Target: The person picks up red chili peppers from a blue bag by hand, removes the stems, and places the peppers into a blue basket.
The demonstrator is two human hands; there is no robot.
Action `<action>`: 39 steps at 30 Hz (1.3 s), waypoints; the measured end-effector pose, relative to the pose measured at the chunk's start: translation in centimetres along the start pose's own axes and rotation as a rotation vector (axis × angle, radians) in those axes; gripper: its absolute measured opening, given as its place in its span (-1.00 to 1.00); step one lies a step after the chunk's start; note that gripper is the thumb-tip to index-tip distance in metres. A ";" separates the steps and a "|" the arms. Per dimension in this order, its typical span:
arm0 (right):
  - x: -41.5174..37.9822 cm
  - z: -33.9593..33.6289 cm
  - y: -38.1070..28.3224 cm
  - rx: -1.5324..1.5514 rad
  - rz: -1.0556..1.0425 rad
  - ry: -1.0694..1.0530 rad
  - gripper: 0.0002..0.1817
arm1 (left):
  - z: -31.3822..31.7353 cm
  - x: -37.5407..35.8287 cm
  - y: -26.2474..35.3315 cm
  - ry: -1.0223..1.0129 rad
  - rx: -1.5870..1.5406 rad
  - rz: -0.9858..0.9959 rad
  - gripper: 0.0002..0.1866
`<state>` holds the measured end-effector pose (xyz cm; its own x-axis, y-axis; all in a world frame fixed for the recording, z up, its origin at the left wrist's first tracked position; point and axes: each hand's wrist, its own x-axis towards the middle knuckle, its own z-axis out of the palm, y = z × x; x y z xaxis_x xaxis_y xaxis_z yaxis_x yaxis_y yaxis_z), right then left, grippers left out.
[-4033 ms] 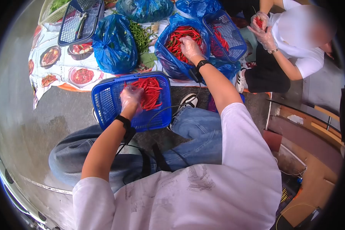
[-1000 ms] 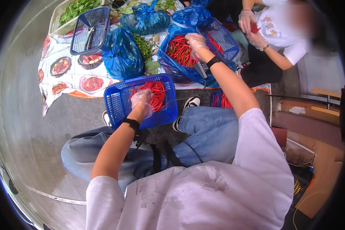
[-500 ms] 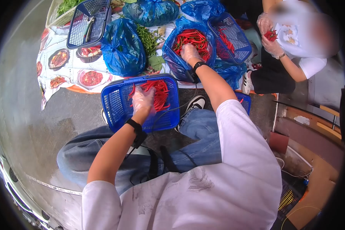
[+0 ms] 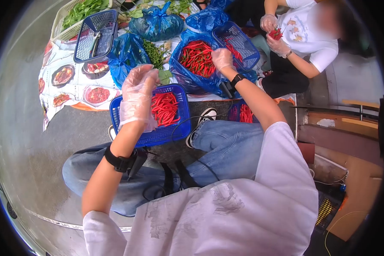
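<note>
My left hand (image 4: pixel 137 91), in a clear plastic glove, is raised over the left side of a blue basket (image 4: pixel 184 128). Its fingers are loosely bent and apart, with nothing visible in them. Red chillies (image 4: pixel 165 109) lie heaped inside that basket. Also gloved, my right hand (image 4: pixel 222 59) is closed at the right rim of an open blue plastic bag (image 4: pixel 177 68), and seems to pinch the plastic; its fingertips are partly hidden. The bag is full of red chillies with green stems (image 4: pixel 197 59).
Another blue basket (image 4: pixel 249 59) with some chillies stands right of the bag. Tied blue bags (image 4: pixel 155 25), a basket holding a tool (image 4: pixel 95 42) and a pale basket of greens (image 4: pixel 57 32) rest on the printed sheet (image 4: pixel 51 102). A gloved co-worker (image 4: pixel 305 32) handles chillies at right.
My left hand has risen out of the blue basket, up and left of the chillies. My right hand has moved from among the chillies to the bag's right rim. The view has shifted slightly.
</note>
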<state>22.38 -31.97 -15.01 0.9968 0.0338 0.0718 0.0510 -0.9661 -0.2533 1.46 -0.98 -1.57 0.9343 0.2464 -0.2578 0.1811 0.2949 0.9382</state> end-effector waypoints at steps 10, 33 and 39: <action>-14.2 -16.6 -13.1 1.707 0.476 -1.155 -0.79 | 2.1 -2.0 -0.1 -0.246 -0.090 0.171 -0.54; -15.7 -16.6 -15.7 0.795 -0.583 -0.099 -0.89 | 1.4 -2.8 0.5 -0.245 0.912 0.850 -0.78; -15.4 -17.2 -15.0 0.732 -0.605 -0.220 -0.87 | 1.5 -3.0 -0.2 -0.239 0.814 0.941 -0.75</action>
<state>5.26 -22.42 4.28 0.7749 0.5908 0.2248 0.5096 -0.3735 -0.7751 -0.91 -3.18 -0.60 0.8208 -0.1464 0.5521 -0.5247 -0.5753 0.6274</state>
